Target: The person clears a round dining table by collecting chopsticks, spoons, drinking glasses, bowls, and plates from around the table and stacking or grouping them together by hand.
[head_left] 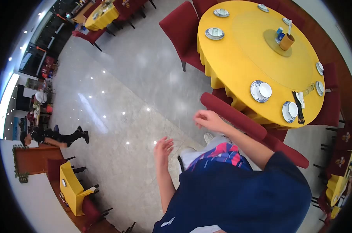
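Observation:
My left hand (164, 150) hangs over the tiled floor, fingers loosely bent and apart, with nothing in it. My right hand (207, 119) is held out in front of my body, its fingers loosely curled and nothing seen in them. It is nearest to the red padded chair back (234, 116) beside the large round table, and I see no clear contact. On the yellow tablecloth (230, 58) stand several blue-patterned plates with white bowls, the closest being a plate and bowl (264, 90). Black chopsticks (299, 110) and a white spoon lie near another setting.
A brown holder (287, 42) stands on the table's round centre. Red chairs (183, 29) surround the table. Grey shiny floor (117, 93) stretches to the left, where a person in dark clothes (57, 136) walks. A smaller yellow table (72, 186) stands at lower left, another (103, 17) at the top.

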{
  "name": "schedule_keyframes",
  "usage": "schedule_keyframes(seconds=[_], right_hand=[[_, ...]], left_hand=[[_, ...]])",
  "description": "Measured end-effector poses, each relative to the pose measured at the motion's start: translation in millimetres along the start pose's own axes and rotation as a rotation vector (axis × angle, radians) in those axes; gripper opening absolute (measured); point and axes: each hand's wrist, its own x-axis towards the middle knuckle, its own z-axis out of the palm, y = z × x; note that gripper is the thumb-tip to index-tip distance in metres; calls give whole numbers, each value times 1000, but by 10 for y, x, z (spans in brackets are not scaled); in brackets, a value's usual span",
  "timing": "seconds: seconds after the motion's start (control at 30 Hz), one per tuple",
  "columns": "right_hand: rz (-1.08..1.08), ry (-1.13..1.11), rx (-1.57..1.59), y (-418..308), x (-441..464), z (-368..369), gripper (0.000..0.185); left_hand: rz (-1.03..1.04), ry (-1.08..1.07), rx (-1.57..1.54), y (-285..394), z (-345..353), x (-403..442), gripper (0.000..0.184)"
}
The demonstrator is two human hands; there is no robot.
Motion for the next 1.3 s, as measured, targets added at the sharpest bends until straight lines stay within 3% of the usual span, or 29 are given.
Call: schedule_keyframes(seconds=[0.07,0.17,0.2,0.27,0.33,0.4,0.5,0.6,0.67,0.7,0.77,0.8,0.87,1.0,1.07,1.17,1.3], right_hand=[[24,-30,-62,-81,596,76,15],[-70,-87,-288,-56,1483,41,17],[-41,-16,-336,102,1796,12,18],[12,76,-375,359,2232,-18,19],[43,381,-597,414,2490,-84,21],[-47,483,-820,186,2672,-240,23],[36,711,-922,-151,3049,-830,33],[185,923,-1051,-314,3365,-1697,31],[272,972,-1036,-296,3587,-2298,34],[283,988,-1027,-294,3722,-2557,34],[495,1093,-444,-257,4007,-3060,43],[500,1106,-429,-156,4145,-3319,43],[508,1361,-510,150,4449,-3811,52],[633,1342,-784,598,4864,-4362,60],[715,1255,-940,645,5022,-4545,61],[789,1133,-872,734,5028,-4742,53],[728,1203,-915,508,5125,-4666,48]], left_hand=[[80,164,-179,110,-468,194,39],[86,197,-69,327,-1024,472,39],[73,183,-55,430,-1177,658,39],[-20,246,452,590,-1456,943,38],[-99,233,481,924,-1630,1278,37],[-144,219,505,1342,-1659,1713,37],[-78,119,479,2096,-1688,2357,36],[-13,-18,629,2807,-1551,3083,36],[330,17,1120,3184,-1419,3511,36],[334,1,1133,3330,-1312,3706,36],[432,4,1113,3596,-1049,4132,38],[436,-8,1129,3677,-912,4346,38],[274,-34,1254,3816,-664,4724,38],[108,-129,1090,3965,-293,5240,38],[-102,-144,900,4220,115,5407,39],[-92,-220,922,4459,448,5699,39],[-51,-263,883,4950,805,6367,39]])
